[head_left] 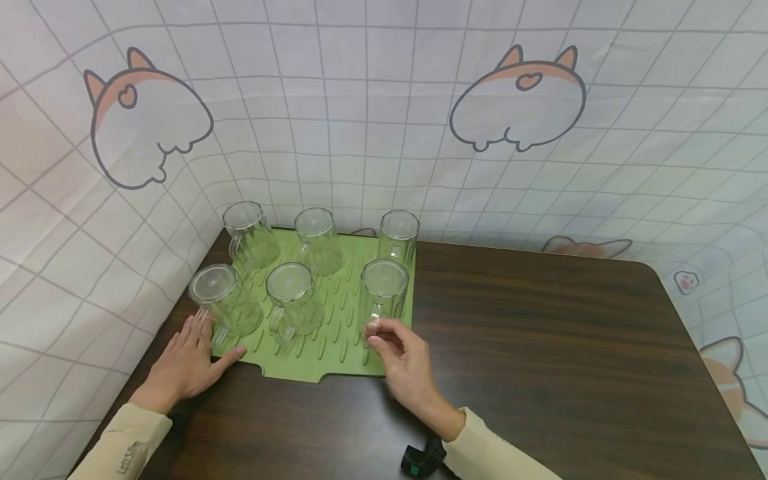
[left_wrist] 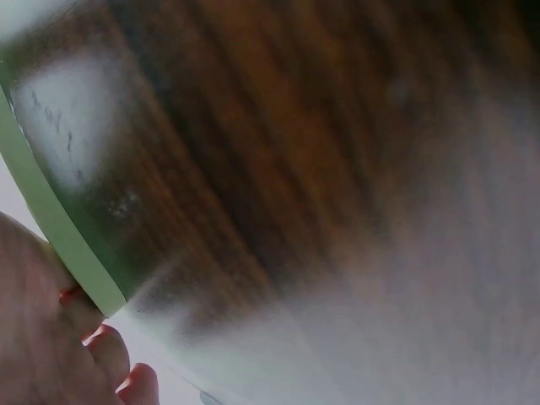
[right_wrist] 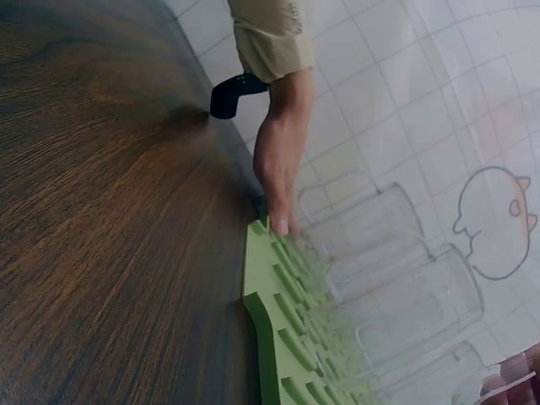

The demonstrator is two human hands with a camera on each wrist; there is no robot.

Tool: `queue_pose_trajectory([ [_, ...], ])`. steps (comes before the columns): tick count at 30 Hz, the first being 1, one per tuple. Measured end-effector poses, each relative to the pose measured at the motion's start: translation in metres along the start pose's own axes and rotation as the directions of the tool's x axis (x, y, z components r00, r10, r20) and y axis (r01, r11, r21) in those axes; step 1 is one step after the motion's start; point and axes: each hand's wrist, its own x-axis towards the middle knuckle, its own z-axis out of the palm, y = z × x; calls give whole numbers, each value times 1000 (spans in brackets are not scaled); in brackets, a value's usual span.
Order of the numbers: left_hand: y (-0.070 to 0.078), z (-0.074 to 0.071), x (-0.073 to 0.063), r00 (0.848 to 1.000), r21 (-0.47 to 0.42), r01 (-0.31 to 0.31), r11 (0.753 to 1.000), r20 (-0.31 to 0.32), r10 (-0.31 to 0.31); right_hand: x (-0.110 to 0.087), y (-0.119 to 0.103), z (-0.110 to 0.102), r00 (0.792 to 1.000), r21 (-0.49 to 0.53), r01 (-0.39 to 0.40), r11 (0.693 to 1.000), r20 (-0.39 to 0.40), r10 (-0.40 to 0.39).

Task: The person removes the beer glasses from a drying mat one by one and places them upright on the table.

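Note:
A green ridged drying mat bears several clear glass mugs in two rows, their bases facing up. At the front right corner, my right hand pinches the handle of a glass mug between thumb and fingers. My left hand lies on the mat's front left corner with its fingers extended, beside the front left mug. Between these two stands another mug. In the right wrist view, the left hand touches the mat's end, and right fingertips show at the lower right edge.
The back row holds a left mug, a middle mug and a right mug. Dark wooden tabletop extends right of the mat. A tiled-pattern cloth hangs behind and at both sides. A black wrist device sits near the right sleeve.

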Motion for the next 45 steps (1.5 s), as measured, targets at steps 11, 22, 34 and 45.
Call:
queue_pose_trajectory([
  [11, -3, -2, -4, 1000, -18, -15, 1000, 16, 15, 0, -2, -3, 995, -32, 93, 995, -39, -94],
  [22, -12, -1, -13, 996, -57, -73, 996, -64, 69, 4, -2, -12, 988, -107, 141, 984, -53, -147],
  [34, -17, -14, -21, 941, -32, -163, 986, -307, 145, 10, -9, -24, 984, -181, 167, 969, -34, -176],
  [45, -9, -33, -35, 886, -80, -216, 973, -434, 162, 15, -10, -34, 980, -178, 187, 966, -34, -196],
])
